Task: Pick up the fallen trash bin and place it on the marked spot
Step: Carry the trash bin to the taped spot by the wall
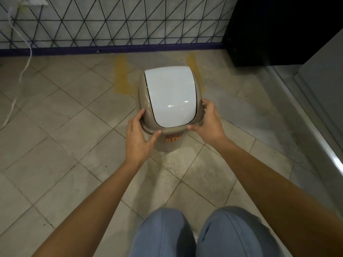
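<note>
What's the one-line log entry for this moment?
trash bin: upright | left hand, right hand: gripping rim | yellow marks: behind bin

Two bare forearms reach forward and downward from the camera. The left hand [138, 135] and right hand [208, 123] face each other, fingers spread, thumbs pointing inward. Bent knees in blue trousers show below.

Beige trash bin [146, 106] showing white lid [170, 97], orange label [173, 138]; yellow marks [120, 76] fading on beige tiles [55, 112]; wall [111, 21] showing black triangle grid.
</note>
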